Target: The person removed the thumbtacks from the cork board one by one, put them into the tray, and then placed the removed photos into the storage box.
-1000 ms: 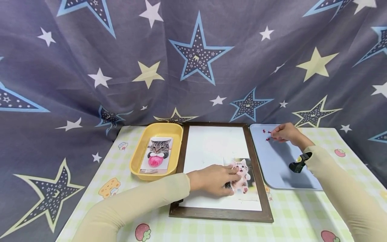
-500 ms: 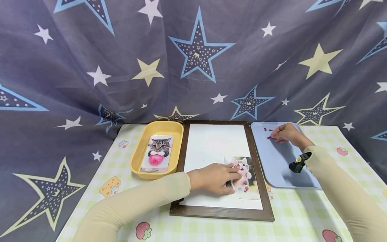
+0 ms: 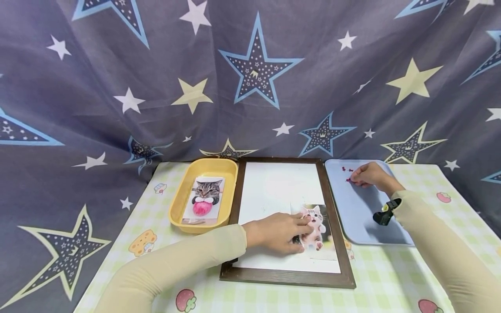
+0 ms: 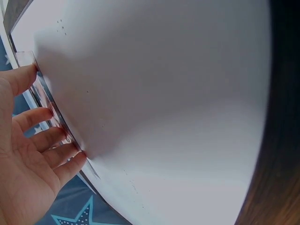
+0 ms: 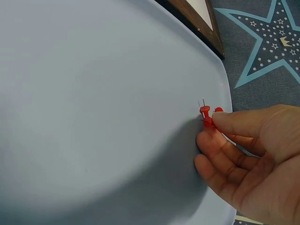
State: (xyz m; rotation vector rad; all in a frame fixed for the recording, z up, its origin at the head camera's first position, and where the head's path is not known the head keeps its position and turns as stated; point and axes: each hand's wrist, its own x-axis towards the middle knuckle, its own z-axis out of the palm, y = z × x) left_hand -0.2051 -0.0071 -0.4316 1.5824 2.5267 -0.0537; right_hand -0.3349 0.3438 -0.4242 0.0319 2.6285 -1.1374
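Note:
My left hand (image 3: 279,232) lies with extended fingers on a kitten photo (image 3: 315,230), pressing it against a white board (image 3: 279,187) in a dark brown frame. In the left wrist view, its fingertips (image 4: 77,157) rest along the photo's edge. Over the far part of the blue tray (image 3: 364,226), my right hand (image 3: 372,174) pinches a red push pin (image 5: 208,123) between thumb and finger, the needle pointing outward. Right beside it are another red push pin (image 5: 205,109) and one partly hidden behind the thumb (image 5: 234,123).
Left of the frame (image 3: 287,277) stands a yellow basin (image 3: 176,211) holding a photo of a tabby cat (image 3: 203,198) with a pink ball. A checked cloth (image 3: 305,300) covers the table. Behind it hangs a dark star-patterned curtain (image 3: 164,56).
My right hand has shifted slightly among the red push pins, its fingers closing at the nearest one. My left hand stays on the kitten photo.

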